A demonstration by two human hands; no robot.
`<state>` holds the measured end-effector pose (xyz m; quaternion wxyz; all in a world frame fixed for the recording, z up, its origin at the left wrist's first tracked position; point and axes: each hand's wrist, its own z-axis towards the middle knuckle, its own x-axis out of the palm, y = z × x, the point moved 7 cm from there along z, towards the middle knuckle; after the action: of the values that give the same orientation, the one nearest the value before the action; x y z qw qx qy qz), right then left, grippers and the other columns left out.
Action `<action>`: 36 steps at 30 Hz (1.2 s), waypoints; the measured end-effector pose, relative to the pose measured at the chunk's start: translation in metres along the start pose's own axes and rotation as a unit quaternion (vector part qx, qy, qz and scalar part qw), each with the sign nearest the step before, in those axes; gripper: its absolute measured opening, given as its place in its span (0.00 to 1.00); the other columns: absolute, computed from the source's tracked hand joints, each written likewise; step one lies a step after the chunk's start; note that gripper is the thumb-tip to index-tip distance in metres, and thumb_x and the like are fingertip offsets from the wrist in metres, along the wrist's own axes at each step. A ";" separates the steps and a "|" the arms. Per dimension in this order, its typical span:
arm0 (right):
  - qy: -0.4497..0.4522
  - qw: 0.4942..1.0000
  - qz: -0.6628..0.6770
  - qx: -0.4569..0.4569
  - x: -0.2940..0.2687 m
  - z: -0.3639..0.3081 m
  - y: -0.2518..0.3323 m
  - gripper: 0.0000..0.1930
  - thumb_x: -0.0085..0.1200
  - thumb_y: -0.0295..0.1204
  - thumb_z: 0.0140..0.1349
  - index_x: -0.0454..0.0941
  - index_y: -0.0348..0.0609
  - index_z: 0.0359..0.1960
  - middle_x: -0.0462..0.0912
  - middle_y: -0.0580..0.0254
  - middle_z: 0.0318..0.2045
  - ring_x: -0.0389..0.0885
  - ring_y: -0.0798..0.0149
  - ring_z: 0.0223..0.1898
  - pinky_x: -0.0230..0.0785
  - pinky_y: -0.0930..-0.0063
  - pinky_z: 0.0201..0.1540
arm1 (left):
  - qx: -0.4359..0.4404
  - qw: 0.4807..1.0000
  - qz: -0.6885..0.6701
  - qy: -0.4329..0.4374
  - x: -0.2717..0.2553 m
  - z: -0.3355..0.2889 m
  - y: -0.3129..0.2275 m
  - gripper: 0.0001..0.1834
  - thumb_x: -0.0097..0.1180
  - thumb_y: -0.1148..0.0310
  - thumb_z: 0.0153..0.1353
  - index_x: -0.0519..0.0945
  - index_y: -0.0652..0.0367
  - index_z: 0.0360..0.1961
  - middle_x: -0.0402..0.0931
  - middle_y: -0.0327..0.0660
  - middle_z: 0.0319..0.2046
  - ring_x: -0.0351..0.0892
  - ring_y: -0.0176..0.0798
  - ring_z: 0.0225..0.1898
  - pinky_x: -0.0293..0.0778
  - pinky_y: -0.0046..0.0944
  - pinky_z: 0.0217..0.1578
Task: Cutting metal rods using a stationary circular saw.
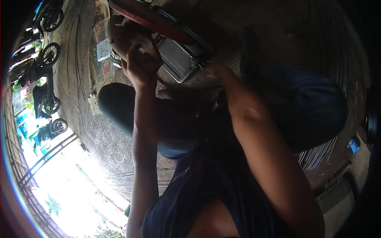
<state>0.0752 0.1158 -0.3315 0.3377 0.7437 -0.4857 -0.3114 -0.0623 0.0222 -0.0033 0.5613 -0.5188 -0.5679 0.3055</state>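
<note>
Hands are working at the underside of a red-framed machine (152, 18) near the top of the view, where a grey metal housing (178, 59) is hanging below the red part. The left hand (139, 59) is reaching up in front of the housing's left end, its fingers (149, 47) curling together around something small and pale that is too blurred to name; whether it is gripping that or only pressing on it cannot be told. The right hand (210, 67) is lying mostly hidden behind the housing's lower right corner, touching it there, and whether it is spread or closed cannot be told. Both forearms are rising from the lower edge, over a dark sleeveless shirt (206, 190) and bent knees in dark and blue cloth. Rough concrete floor (99, 135) is lying beneath. Parked motorbikes (45, 55) are standing well apart at the far left, in bright daylight, beside a railing (43, 158). Thin metal rods (317, 154) are lying on the floor at the right, near a small blue container (354, 144).
</note>
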 end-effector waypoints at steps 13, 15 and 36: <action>-0.555 0.827 0.039 0.084 0.007 -0.038 0.005 0.28 0.60 0.35 0.50 0.69 0.41 0.54 0.79 0.54 0.39 0.80 0.53 0.37 0.73 0.57 0.42 | 0.033 0.999 0.024 -0.025 -0.014 0.003 -0.007 0.12 0.55 0.71 0.56 0.70 0.61 0.40 0.70 0.36 0.23 0.71 0.31 0.19 0.69 0.30 0.18; -0.431 0.887 0.127 0.106 0.010 -0.020 -0.007 0.28 0.60 0.33 0.48 0.70 0.43 0.54 0.79 0.54 0.40 0.80 0.50 0.41 0.72 0.60 0.44 | 0.044 0.998 0.036 -0.005 -0.014 0.003 -0.006 0.13 0.50 0.64 0.61 0.77 0.65 0.38 0.71 0.36 0.27 0.73 0.31 0.25 0.72 0.30 0.25; -0.489 0.849 -0.201 0.013 0.002 -0.058 0.080 0.24 0.61 0.33 0.52 0.72 0.34 0.49 0.72 0.43 0.51 0.70 0.53 0.57 0.67 0.60 0.53 | 0.042 0.999 0.030 -0.009 -0.019 0.006 -0.005 0.14 0.56 0.69 0.54 0.72 0.63 0.40 0.72 0.37 0.25 0.73 0.31 0.22 0.69 0.31 0.23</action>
<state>0.0810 0.1016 -0.2335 -0.0229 0.5811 -0.4319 -0.6894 -0.0725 0.0045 -0.0054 0.5680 -0.5089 -0.5437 0.3505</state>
